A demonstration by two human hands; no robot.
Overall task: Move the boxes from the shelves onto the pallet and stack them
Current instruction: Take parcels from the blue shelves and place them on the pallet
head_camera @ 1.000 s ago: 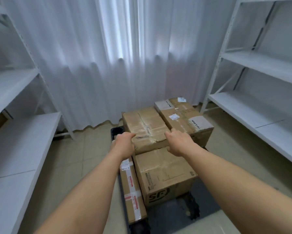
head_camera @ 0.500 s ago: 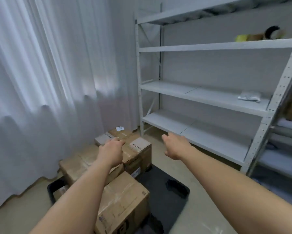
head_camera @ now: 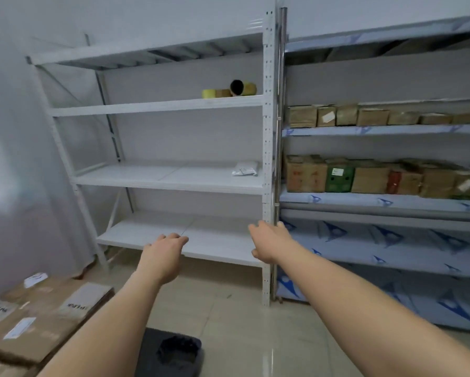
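Left hand: the left hand (head_camera: pixel 163 255) reaches forward at the end of a bare forearm, palm down, fingers loosely extended; it grasps nothing and hangs in the air in front of the white rack's lowest board
Right hand: the right hand (head_camera: pixel 269 240) is stretched out too, fingers spread and relaxed, released, touching no object; it appears in front of the upright post where the two racks meet
White rack: the white rack (head_camera: pixel 157 106) is painted metal with perforated uprights, a diagonal brace at its left end and flat, smooth boards
Tape rolls: yellow tape rolls (head_camera: pixel 229 89) lie on the white rack's upper board near its right post; one shows its dark round core
Packet: a small white packet (head_camera: pixel 244 169), flat and slightly crumpled, lies on the middle board at the right
Blue rack: the blue rack (head_camera: pixel 378 254) stands just beside the white rack on the right; its boards are covered in pale film printed with blue triangular marks
Boxes on shelves: rectangular brown cardboard boxes (head_camera: pixel 369 115) fill a row on the blue rack's upper board; a second row (head_camera: pixel 304 175) below holds larger cartons, one green (head_camera: pixel 338 176)
Stacked boxes: taped cardboard boxes (head_camera: pixel 43 322) with white labels sit at lower left on the pallet
Pallet: the dark pallet (head_camera: pixel 174 355) is matte, with a bare corner showing a recessed hollow
Floor: glossy pale tiles (head_camera: pixel 255 336); reflective
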